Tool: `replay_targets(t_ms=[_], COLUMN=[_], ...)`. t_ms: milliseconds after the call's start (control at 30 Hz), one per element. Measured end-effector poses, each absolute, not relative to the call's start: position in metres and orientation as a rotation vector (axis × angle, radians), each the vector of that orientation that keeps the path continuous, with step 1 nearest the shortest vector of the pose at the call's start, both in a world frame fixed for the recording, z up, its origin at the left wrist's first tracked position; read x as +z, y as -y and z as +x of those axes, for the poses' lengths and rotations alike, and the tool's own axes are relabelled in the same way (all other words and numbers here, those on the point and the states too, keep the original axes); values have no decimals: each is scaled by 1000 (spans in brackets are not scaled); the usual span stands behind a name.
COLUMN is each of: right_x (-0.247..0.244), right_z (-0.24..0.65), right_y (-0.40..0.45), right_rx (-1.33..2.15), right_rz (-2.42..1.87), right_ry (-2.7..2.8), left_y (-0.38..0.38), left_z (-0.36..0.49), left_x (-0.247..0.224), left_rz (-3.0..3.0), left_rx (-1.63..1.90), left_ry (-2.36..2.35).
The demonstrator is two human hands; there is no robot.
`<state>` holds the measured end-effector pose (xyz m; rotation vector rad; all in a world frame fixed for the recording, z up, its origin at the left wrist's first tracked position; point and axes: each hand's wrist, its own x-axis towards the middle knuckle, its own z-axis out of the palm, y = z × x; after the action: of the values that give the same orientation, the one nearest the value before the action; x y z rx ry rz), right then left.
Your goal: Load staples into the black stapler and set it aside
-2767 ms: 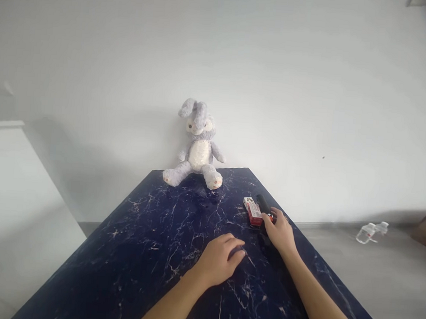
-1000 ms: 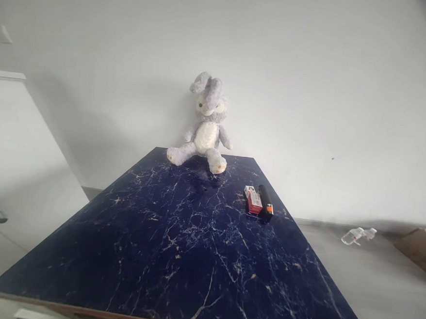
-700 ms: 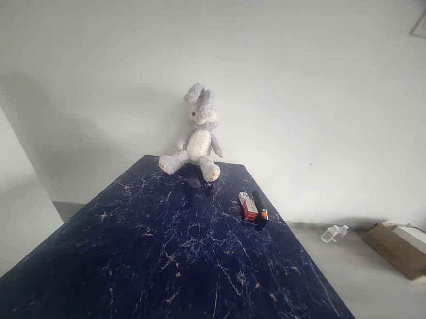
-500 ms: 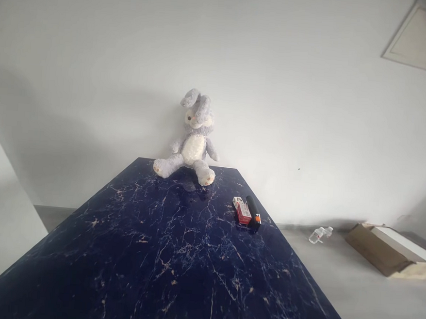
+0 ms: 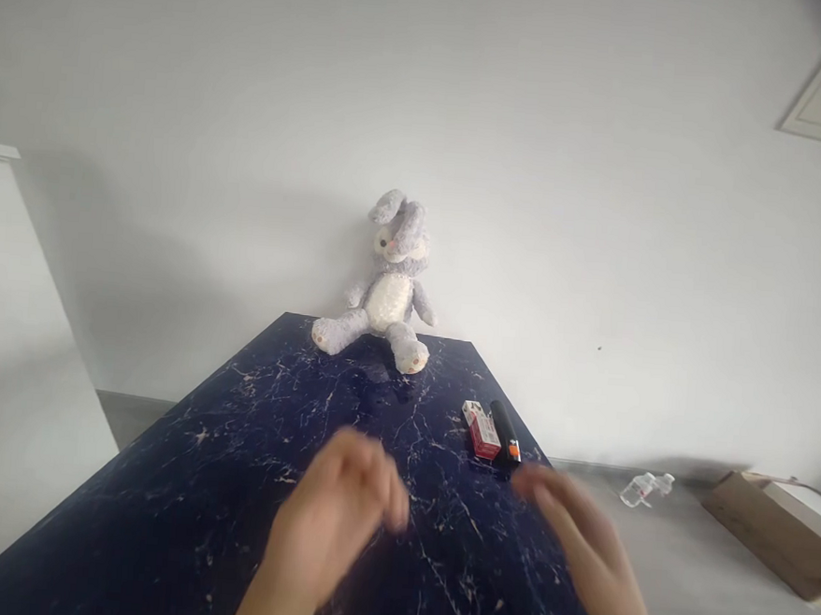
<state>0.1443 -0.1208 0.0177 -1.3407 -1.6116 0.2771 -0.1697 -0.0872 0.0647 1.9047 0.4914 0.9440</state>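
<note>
My left hand (image 5: 336,508) is over the middle of the dark blue marbled table (image 5: 193,498), blurred by motion. Its fingers are loosely bent and apart from the palm, with nothing seen in them. Over the right edge of the table is my right hand (image 5: 582,526), also smeared, its fingers stretched forward and holding nothing visible. The fingertips are close to the near end of a black cylindrical object (image 5: 504,426) with an orange patch; I cannot tell whether they touch. Beside that object lies a small red and white box (image 5: 482,432).
A grey plush rabbit (image 5: 390,297) sits at the table's far end, near the pale wall (image 5: 564,215). On the floor to the right are clear plastic bottles (image 5: 640,489) and a cardboard box (image 5: 774,534). A white panel (image 5: 15,336) stands at the left.
Both my hands have come into view from below, over the table. The view has shifted, so the rabbit, small box and black object appear slightly lower and farther right.
</note>
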Motion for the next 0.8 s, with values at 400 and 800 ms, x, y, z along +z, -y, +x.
replay_targets(t_ms=[400, 800], right_x=[15, -9], right_z=[105, -15], right_y=[25, 9], right_rx=[-123, 57], right_rz=[-1477, -1594], right_ry=[1583, 2205], left_y=[-9, -15], left_z=[-174, -163], left_x=[-10, -18], left_rz=[2383, 2671], left_rx=[1069, 793], left_ry=[-1330, -1488])
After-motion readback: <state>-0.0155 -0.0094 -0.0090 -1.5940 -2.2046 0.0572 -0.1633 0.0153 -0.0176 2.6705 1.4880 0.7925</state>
